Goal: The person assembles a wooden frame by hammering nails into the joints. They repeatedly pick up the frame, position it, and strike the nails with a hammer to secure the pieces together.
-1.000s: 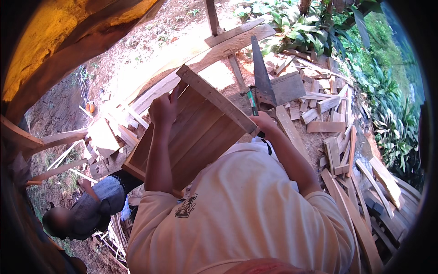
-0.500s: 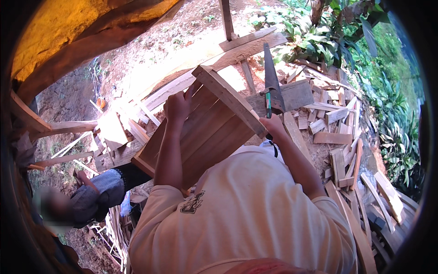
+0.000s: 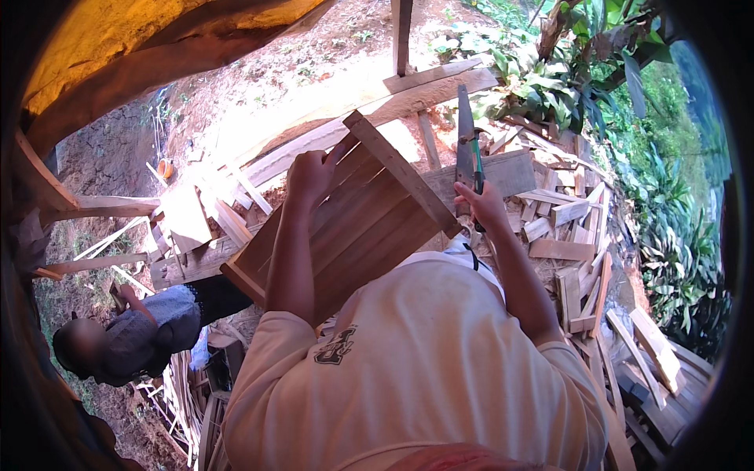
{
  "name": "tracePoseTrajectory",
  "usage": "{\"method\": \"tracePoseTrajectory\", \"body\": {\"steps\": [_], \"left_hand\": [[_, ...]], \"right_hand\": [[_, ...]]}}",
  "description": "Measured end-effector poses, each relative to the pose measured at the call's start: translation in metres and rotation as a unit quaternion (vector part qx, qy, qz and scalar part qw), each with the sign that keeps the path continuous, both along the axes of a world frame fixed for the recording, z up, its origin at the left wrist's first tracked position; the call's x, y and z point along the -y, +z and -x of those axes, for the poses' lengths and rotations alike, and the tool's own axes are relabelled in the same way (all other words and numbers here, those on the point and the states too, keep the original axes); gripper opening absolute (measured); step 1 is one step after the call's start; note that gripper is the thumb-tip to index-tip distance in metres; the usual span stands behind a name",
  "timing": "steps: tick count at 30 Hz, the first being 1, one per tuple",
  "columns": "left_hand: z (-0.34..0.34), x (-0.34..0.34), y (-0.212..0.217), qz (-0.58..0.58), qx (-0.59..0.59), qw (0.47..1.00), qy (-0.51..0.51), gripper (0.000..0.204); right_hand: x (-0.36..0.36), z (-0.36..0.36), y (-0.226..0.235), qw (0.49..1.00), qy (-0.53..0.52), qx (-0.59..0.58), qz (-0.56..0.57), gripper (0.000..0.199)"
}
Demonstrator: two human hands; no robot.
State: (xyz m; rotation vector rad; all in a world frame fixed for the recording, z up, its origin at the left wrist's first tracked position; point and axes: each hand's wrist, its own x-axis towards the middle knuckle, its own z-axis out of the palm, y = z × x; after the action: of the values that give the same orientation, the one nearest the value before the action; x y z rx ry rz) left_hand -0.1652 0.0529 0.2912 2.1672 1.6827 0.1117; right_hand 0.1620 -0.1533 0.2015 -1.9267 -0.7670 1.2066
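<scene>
A wooden plank panel (image 3: 365, 228) with a raised board along its right end leans tilted against the front of my shirt. My left hand (image 3: 309, 177) is closed round its far left edge. Just right of the panel's near right corner, my right hand (image 3: 485, 206) is wrapped round a hammer (image 3: 477, 166) with a green and black handle, its head pointing away from me. Directly behind the hammer a handsaw (image 3: 464, 114) shows its long dark blade. Its handle is hidden, so I cannot tell whether my right hand holds it too.
A grey plank (image 3: 506, 173) and a long beam (image 3: 440, 86) lie beyond the panel. Wood offcuts (image 3: 561, 250) are heaped on the right. A person (image 3: 149, 326) in grey is at the left. An upright post (image 3: 402, 35) stands ahead, and an orange tarp (image 3: 118, 47) hangs upper left.
My right hand has shifted slightly right and up, away from the panel's corner, and the hammer now stands clear of it. My left hand keeps its grip. The view has shifted slightly.
</scene>
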Motion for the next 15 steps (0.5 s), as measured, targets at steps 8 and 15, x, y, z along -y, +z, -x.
{"method": "tracePoseTrajectory", "body": {"steps": [8, 15], "left_hand": [[0.015, -0.024, -0.014, 0.132, 0.155, 0.979, -0.031, 0.064], [-0.002, -0.013, -0.007, 0.093, 0.034, 0.994, 0.036, 0.076]], "right_hand": [[-0.030, 0.019, 0.050, 0.998, 0.026, -0.033, -0.055, 0.030], [-0.041, 0.043, 0.106, 0.939, 0.171, 0.203, -0.218, 0.019]]}}
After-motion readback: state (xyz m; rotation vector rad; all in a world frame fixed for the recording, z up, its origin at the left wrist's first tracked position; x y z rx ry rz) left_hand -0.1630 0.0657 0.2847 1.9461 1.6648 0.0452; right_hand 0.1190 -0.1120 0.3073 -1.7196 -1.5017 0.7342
